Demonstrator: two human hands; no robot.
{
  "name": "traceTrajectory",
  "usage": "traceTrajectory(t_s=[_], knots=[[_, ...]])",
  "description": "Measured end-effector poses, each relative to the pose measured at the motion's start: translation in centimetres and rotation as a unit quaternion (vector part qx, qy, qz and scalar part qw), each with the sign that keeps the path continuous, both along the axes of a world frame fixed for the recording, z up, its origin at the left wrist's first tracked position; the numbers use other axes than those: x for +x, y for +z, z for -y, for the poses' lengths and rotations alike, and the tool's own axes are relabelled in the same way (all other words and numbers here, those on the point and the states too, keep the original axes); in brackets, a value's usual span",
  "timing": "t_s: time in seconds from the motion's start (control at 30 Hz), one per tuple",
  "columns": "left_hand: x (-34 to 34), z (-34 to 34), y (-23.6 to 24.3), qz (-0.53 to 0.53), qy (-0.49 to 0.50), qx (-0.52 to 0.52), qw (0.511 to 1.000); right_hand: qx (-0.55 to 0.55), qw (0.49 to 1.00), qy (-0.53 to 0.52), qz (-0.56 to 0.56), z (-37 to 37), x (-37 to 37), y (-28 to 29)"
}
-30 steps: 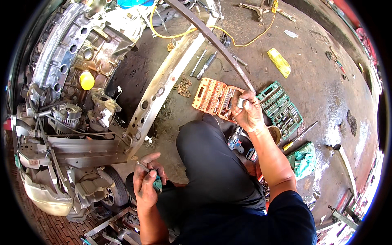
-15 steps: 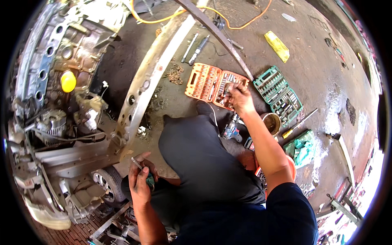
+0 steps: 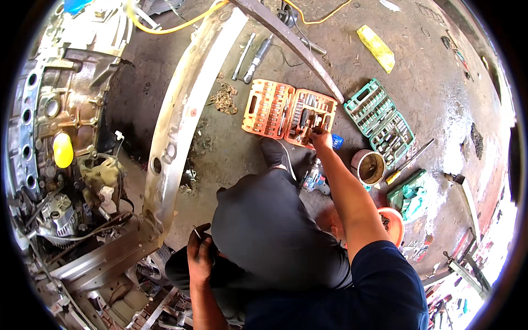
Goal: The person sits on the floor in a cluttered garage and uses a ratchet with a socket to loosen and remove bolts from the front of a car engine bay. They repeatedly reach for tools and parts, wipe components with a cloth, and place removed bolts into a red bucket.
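The right hand [image 3: 319,138] is in the open orange socket case [image 3: 248,121] on the floor [image 3: 421,88], its fingers too hidden to tell their grip, and the left hand [image 3: 200,258] pinches a thin pale stick [image 3: 197,234].

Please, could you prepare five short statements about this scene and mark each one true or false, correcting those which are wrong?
1. The right hand is at the open orange case. True.
2. The green case is shut. False: the green case lies open, showing tools inside.
3. A yellow-handled tool lies near the green case. True.
4. The left hand is reaching into the orange case. False: the left hand is apart from it, with a thin pale object at its fingers.
5. A rounded yellow part is at the engine. True.
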State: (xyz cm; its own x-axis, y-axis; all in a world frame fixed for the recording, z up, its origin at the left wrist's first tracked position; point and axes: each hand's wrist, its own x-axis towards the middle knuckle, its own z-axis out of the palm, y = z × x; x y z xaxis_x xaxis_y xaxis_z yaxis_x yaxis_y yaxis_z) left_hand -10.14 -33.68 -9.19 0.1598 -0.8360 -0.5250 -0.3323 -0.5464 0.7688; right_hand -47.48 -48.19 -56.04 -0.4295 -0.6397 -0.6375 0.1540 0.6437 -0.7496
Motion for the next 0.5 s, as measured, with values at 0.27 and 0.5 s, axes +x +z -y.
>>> traceTrajectory(t_s=[0.27,0.5], knots=[[0.2,1.8,-2.7,0.026,-0.021,-0.014,0.999,0.026,0.996,0.043,-0.073,1.4,1.1,1.5],[0.4,2.7,-4.4,0.018,-0.061,0.0,0.998,-0.04,0.997,-0.021,-0.064,-1.3,0.2,1.6]])
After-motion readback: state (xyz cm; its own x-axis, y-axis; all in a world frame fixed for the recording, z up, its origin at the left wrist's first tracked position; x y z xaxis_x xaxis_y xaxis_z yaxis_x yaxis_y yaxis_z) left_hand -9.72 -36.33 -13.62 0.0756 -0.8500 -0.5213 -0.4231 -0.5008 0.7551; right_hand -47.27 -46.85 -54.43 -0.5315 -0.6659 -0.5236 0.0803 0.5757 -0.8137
